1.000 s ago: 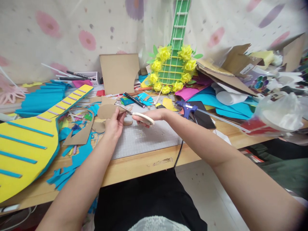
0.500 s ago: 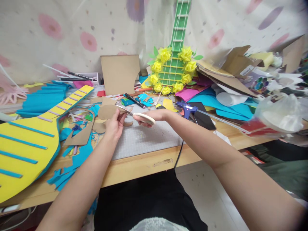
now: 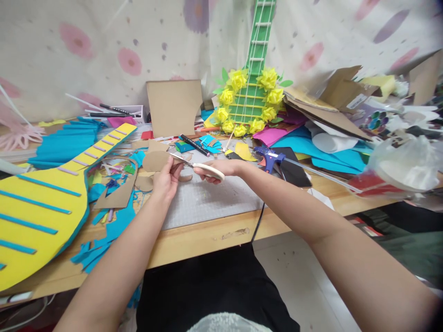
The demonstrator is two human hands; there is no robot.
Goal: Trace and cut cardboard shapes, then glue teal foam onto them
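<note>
My right hand [image 3: 221, 169] is closed round the white handles of a pair of scissors [image 3: 213, 171], whose metal blades point left. My left hand [image 3: 167, 180] pinches a small brown piece of cardboard [image 3: 177, 159] between thumb and fingers, right at the blades. Much of that piece is hidden by the fingers and the scissors. Just beyond the left hand shows a rounded cardboard piece [image 3: 154, 161]; whether it touches the fingers I cannot tell. Below both hands lies a grey cutting mat [image 3: 211, 203], with a curved cardboard scrap [image 3: 186, 177] on it.
A yellow paper guitar [image 3: 41, 207] lies left, beside blue paper scraps [image 3: 119, 226]. A green guitar [image 3: 254, 92] with yellow flowers stands behind, near a cardboard sheet [image 3: 175, 108]. A blue glue gun [image 3: 270, 158] and a plastic bag [image 3: 403, 161] are to the right.
The view has shifted very slightly. Both hands stay in nearly the same place, with the scissors still at the cardboard piece.
</note>
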